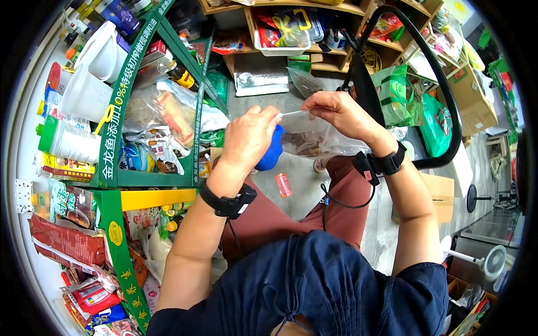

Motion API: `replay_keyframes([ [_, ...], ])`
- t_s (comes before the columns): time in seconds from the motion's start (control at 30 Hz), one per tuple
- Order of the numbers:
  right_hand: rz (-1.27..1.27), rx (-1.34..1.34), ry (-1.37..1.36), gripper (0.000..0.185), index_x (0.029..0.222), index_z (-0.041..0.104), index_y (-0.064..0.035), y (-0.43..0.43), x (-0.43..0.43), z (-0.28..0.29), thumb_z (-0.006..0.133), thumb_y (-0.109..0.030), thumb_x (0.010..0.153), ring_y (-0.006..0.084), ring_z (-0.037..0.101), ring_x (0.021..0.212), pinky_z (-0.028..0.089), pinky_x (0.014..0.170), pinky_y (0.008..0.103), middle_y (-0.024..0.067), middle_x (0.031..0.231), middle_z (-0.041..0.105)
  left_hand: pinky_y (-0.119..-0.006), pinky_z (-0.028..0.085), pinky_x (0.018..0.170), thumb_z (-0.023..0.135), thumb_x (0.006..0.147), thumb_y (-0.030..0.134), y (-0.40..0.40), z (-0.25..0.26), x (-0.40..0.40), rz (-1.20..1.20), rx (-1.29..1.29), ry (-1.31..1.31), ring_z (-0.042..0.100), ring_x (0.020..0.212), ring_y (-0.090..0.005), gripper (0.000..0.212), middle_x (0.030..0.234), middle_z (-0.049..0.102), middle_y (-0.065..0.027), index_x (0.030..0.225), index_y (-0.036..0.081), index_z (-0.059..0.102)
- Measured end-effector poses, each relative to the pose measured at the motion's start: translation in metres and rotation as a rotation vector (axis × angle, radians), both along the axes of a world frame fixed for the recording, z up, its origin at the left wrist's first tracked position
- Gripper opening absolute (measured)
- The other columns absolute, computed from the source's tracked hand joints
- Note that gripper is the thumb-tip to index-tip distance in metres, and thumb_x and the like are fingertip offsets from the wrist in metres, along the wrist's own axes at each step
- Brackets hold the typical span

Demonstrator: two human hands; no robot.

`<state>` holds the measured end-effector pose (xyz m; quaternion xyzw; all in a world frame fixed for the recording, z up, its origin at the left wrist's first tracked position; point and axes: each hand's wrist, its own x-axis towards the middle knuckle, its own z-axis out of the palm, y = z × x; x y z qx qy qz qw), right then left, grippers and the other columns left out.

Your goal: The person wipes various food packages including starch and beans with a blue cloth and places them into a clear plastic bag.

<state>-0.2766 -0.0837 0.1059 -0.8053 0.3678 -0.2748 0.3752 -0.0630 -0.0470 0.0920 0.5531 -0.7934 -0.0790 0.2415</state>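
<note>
Both of my hands are raised over my lap and pinch the top edge of a clear plastic bag (313, 140), drawn taut between them. My left hand (252, 136) grips its left corner. My right hand (342, 113) has the other side between thumb and fingertips. Something brownish shows blurrily through the film; I cannot tell what it is. A crumpled bright blue item (271, 151) sits just under my left fingers, and whether the hand holds it too is unclear.
On my left stands a green metal rack (147, 179) crowded with packets, bottles and tubs. Wooden shelves (290, 5) hold a white basket (282, 50) ahead. A black curved frame (458, 122) arches close to my right hand. A red packet (283, 185) lies on the floor.
</note>
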Motion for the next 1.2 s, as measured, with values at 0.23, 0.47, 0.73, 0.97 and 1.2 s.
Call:
replay_keyframes([
  [0.23, 0.000, 0.009, 0.099, 0.013, 0.091, 0.060, -0.0024, 0.021, -0.010, 0.015, 0.057, -0.004, 0.078, 0.0173, 0.059, 0.072, 0.047, 0.068, 0.0289, 0.0093, 0.077, 0.062, -0.041, 0.045, 0.058, 0.053, 0.083, 0.026, 0.014, 0.007, -0.003, -0.070, -0.011, -0.016, 0.057, 0.067, -0.0328, 0.016, 0.072, 0.058, -0.0123, 0.087, 0.011, 0.059],
  [0.47, -0.012, -0.032, 0.138, 0.010, 0.090, 0.058, -0.0009, 0.031, -0.008, 0.025, 0.056, -0.004, 0.080, 0.0159, 0.057, 0.073, 0.045, 0.068, 0.0269, 0.0081, 0.077, 0.060, -0.042, 0.046, 0.060, 0.052, 0.083, 0.026, 0.019, 0.013, -0.006, -0.126, 0.018, -0.043, 0.058, 0.071, -0.0336, 0.019, 0.076, 0.060, -0.0138, 0.085, 0.009, 0.058],
  [0.73, 0.026, -0.200, 0.207, 0.009, 0.087, 0.059, -0.0007, 0.032, -0.015, 0.029, 0.056, -0.004, 0.079, 0.0179, 0.059, 0.073, 0.046, 0.068, 0.0283, 0.0099, 0.076, 0.061, -0.043, 0.045, 0.059, 0.052, 0.083, 0.026, 0.025, 0.019, 0.001, -0.137, 0.025, -0.086, 0.058, 0.069, -0.0340, 0.019, 0.072, 0.060, -0.0141, 0.083, 0.008, 0.058],
  [0.97, -0.020, -0.156, 0.170, 0.009, 0.087, 0.058, 0.0003, 0.034, -0.022, 0.035, 0.056, -0.002, 0.079, 0.0169, 0.058, 0.073, 0.046, 0.068, 0.0272, 0.0101, 0.077, 0.061, -0.040, 0.046, 0.060, 0.054, 0.082, 0.026, 0.023, 0.024, 0.010, -0.107, 0.037, 0.014, 0.059, 0.070, -0.0336, 0.019, 0.072, 0.060, -0.0157, 0.086, 0.009, 0.062],
  [1.2, -0.074, -0.030, 0.111, 0.009, 0.089, 0.058, -0.0008, 0.034, -0.022, 0.038, 0.055, -0.004, 0.082, 0.0133, 0.056, 0.074, 0.045, 0.069, 0.0257, 0.0064, 0.077, 0.060, -0.037, 0.046, 0.061, 0.055, 0.082, 0.026, 0.022, 0.029, 0.022, -0.033, 0.072, 0.120, 0.060, 0.069, -0.0322, 0.021, 0.073, 0.061, -0.0165, 0.087, 0.007, 0.062],
])
